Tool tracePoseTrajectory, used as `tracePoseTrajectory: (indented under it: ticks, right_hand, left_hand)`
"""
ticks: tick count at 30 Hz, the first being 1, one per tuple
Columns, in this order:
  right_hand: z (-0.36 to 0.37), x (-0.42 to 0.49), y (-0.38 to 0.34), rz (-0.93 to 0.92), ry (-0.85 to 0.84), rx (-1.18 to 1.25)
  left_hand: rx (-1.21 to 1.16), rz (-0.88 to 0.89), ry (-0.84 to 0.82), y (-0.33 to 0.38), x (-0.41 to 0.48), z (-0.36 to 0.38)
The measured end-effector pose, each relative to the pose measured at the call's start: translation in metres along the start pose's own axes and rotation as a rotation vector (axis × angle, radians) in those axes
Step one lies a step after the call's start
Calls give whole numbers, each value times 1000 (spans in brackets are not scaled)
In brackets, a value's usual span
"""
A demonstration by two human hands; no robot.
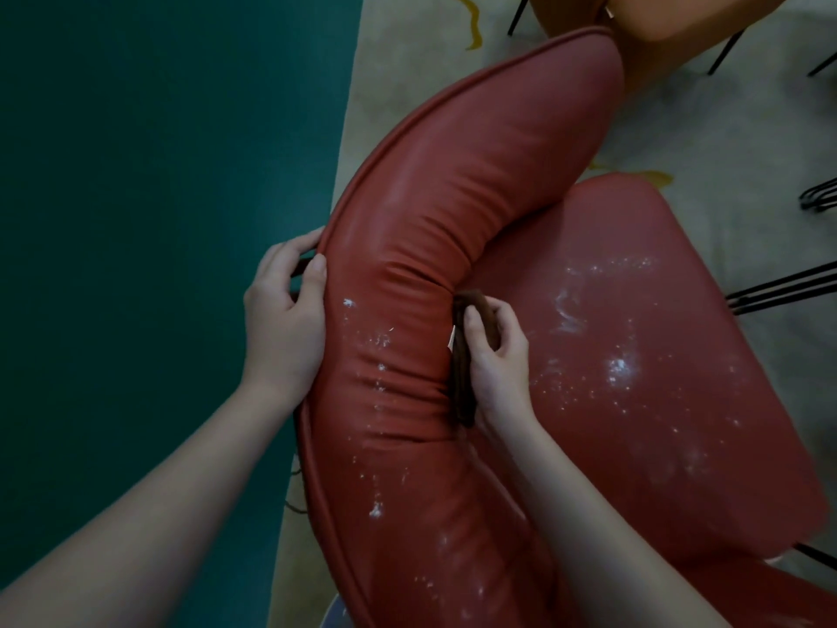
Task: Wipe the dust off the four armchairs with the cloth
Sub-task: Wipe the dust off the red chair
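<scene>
One dusty armchair point(453, 197) sits on pale rug point(724, 142) beside teal floor point(158, 174).

A lounge or waiting room: padded armchairs point(521, 247) (red, orange) on a patterned rug point(706, 142) over teal carpet point(158, 174).

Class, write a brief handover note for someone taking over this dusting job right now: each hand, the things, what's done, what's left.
Left hand grips the backrest rim of the red armchair. Right hand holds the brown cloth at the crease between backrest and seat.
Done: upper backrest looks clean.
Left: white dust on seat and lower backrest; orange armchair beyond, state unclear.
</scene>
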State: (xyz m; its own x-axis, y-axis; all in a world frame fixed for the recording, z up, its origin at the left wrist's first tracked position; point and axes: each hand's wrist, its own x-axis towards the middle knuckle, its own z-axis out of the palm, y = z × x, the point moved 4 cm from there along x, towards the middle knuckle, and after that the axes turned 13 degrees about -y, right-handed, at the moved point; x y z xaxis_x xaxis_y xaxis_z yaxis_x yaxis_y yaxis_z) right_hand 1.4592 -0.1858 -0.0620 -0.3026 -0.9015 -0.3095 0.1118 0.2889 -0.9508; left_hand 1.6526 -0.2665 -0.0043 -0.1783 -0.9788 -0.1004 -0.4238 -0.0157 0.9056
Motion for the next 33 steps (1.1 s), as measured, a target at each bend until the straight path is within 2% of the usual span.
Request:
tracePoseTrajectory:
  ticks: [5, 9, 13, 17, 20, 22, 29, 33]
  right_hand:
    - [12, -13, -24, -105, 65, -159]
    - [26, -25, -43, -261, 60, -360]
    - [43, -47, -57, -433, -56, -565]
    - [45, -58, -64, -471, -180, -620]
    - [38, -42, -78, -500, -53, -607]
    - [45, -28, -83, -495, -31, -624]
    - [62, -53, -81, -525, -379, -751]
    - [67, -24, -95, -552, -298, -787]
  left_hand:
    - [-21, -10, 4, -3, 1, 0]
    - [-43, 14, 16, -1, 0, 0]
    - [-121, -32, 28, -2, -1, -4]
    - [-158, -53, 12, -2, -8, -7]
    - [-123, -64, -15, -5, -32, -7]
    - [-160, -79, -16, -7, -49, -7]
    - [-227, -72, -36, -15, -61, -9]
    - [-295, -76, -55, -17, -61, -9]
